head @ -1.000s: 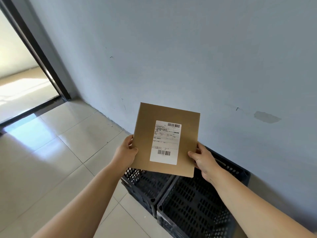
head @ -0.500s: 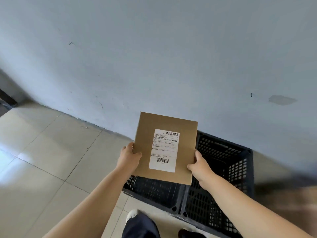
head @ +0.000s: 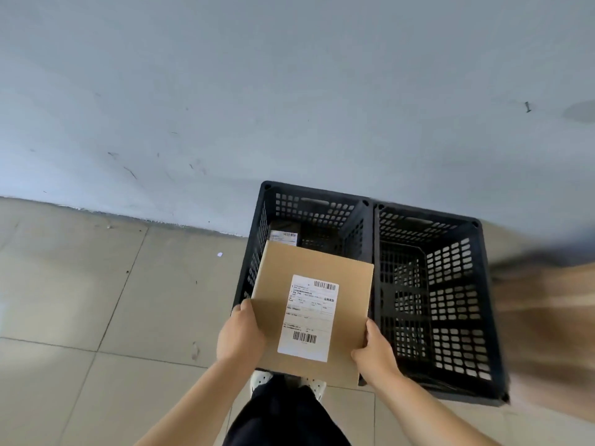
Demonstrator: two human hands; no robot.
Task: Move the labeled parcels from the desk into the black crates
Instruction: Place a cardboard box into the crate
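Note:
I hold a flat brown cardboard parcel (head: 346,275) with a white barcode label facing up. My left hand (head: 240,336) grips its left edge and my right hand (head: 373,352) grips its lower right corner. The parcel hovers over the left black crate (head: 310,206), covering most of its opening. Inside that crate, a dark parcel with a white label (head: 283,237) shows past the held parcel's far edge. The right black crate (head: 457,291) stands touching the left one and looks to hold nothing.
Both crates sit on a beige tiled floor (head: 112,300) against a pale blue-grey wall (head: 289,91). A blurred brown shape (head: 547,310) lies just right of the right crate. My dark trousers and white shoes (head: 260,379) show below the parcel.
The view has swung right and down, so both crates are now seen from above. The parcel has dropped from in front of the wall to over the left crate.

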